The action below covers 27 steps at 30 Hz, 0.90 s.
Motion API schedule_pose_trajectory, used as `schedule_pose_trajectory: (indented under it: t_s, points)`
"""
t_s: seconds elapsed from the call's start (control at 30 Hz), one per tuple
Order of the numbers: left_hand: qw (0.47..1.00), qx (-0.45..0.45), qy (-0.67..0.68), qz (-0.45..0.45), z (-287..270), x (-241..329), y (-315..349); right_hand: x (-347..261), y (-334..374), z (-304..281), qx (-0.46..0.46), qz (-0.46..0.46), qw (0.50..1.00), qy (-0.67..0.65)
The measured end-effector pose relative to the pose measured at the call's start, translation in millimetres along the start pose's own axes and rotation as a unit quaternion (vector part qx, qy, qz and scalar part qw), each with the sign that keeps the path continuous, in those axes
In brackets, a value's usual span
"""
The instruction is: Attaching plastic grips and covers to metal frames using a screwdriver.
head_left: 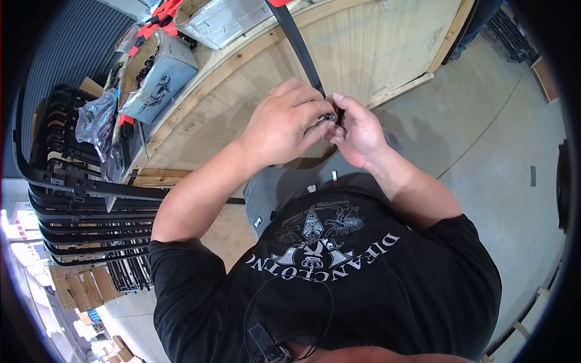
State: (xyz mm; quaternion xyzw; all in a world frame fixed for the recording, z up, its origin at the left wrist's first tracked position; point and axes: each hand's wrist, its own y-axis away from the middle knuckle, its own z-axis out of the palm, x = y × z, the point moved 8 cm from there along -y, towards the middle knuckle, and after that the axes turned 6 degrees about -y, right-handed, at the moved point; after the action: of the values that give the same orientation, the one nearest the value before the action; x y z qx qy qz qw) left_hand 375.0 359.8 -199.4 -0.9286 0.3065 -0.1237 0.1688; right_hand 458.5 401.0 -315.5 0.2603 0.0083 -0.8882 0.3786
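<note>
In front of my lap, my left hand (283, 124) pinches a small dark metallic piece (330, 117), perhaps a fastener; its exact shape is hidden by the fingers. A long flat black metal bar (298, 49) slants down from the top edge to between my hands. Around its near end my right hand (365, 134) is curled, thumb raised on one side and fingertips bent in on the other. Both hands nearly touch at the bar's end, so the contact there is partly covered.
A wooden bench (242, 78) with a curved-looking edge stands ahead. On it are an open carton of black parts (158, 75), a white box (221, 23) and a plastic bag (97, 115). Black metal frames (100, 212) are stacked at left. Cardboard boxes (88, 287) lie beyond.
</note>
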Motion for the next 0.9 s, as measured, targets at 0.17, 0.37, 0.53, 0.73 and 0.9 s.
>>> schedule_pose_trajectory:
  t_s: [0.17, 0.37, 0.53, 0.73, 0.9]
  points:
    - [0.995, 0.094, -0.031, -0.011, -21, 1, -1, -21, 8, 3, -0.014, -0.046, 0.992, 0.12]
    - [0.988, 0.154, -0.008, -0.003, -30, 6, 1, -17, 13, 8, -0.038, 0.004, 0.999, 0.03]
    - [0.982, 0.185, -0.02, -0.032, -68, 2, -7, -72, 7, 36, -0.019, -0.132, 0.962, 0.239]
    - [0.935, 0.252, 0.027, -0.249, -143, -65, -37, -172, 7, 171, -0.013, -0.502, 0.599, 0.624]
    - [0.917, 0.268, 0.058, -0.29, -159, -95, -68, -169, -20, 223, -0.029, -0.506, 0.472, 0.721]
